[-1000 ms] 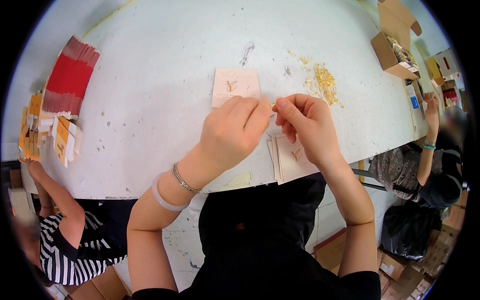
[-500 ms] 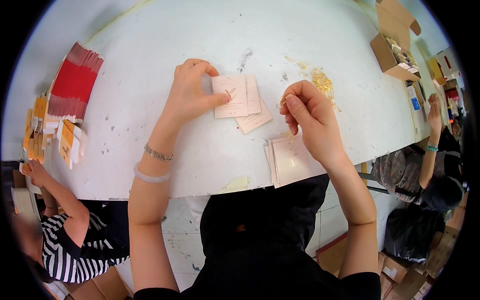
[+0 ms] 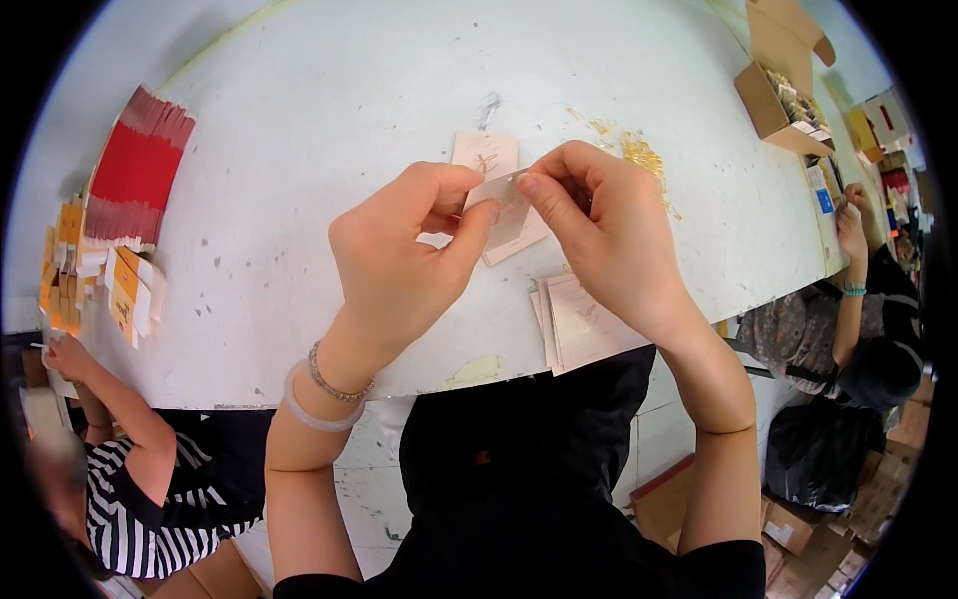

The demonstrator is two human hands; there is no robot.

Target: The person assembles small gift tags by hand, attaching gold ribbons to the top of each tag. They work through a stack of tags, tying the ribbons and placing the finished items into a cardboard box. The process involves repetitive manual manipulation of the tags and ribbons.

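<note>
My left hand (image 3: 399, 250) pinches a small pale card (image 3: 507, 212) between thumb and fingers, tilted up off the table. At its upper right edge, the closed thumb and forefinger of my right hand (image 3: 624, 225) meet the card. The small gold clip that showed in that hand earlier is hidden by the fingers. Behind and below lie other pale cards (image 3: 485, 148), one bearing a looping gold-brown mark. A loose stack of similar cards (image 3: 589, 329) sits at the table's near edge, below my right hand. Beyond that hand is a pile of small gold clips (image 3: 642, 155).
Folded red card pieces (image 3: 145, 165) stand in a row at the left, near orange-and-white boxes (image 3: 125, 295). An open cardboard box (image 3: 773, 125) stands at the far right. One person in stripes (image 3: 150, 479) sits left; another person's hand (image 3: 851, 230) is at the right.
My left hand has lifted a card off the pile and moved right. My right hand has come left to the card's edge. Another card with a gold-brown mark now shows behind.
</note>
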